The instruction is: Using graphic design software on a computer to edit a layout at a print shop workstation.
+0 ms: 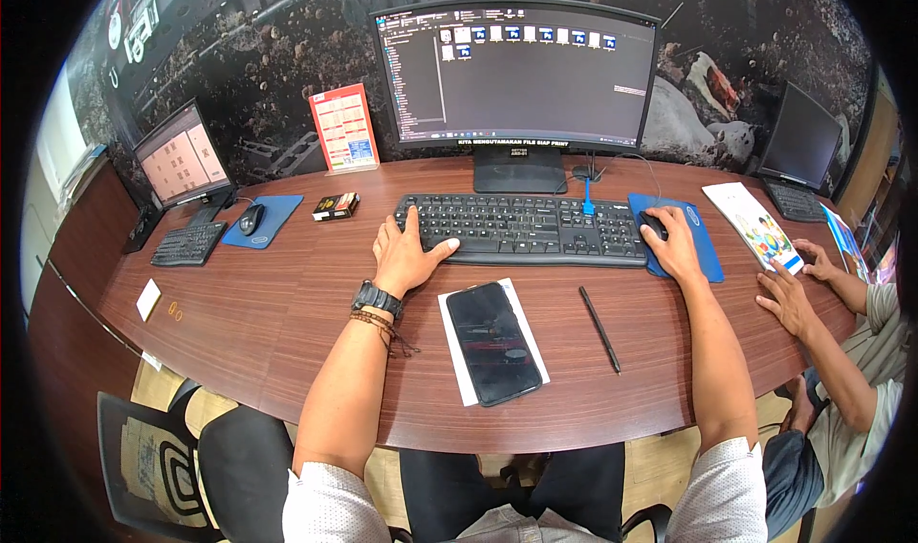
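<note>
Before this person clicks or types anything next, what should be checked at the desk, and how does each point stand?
1. Right hand on the mouse: ok, it covers it on the blue pad.
2. Left hand at the keyboard: ok, it rests on its left end.
3. Monitor on: ok, a file window shows.
4. Phone clear of the arms: ok, it lies on white paper between them.
5. Pen out of the way: ok, beside the right forearm.
6. Which button is pressed: cannot tell.
</note>
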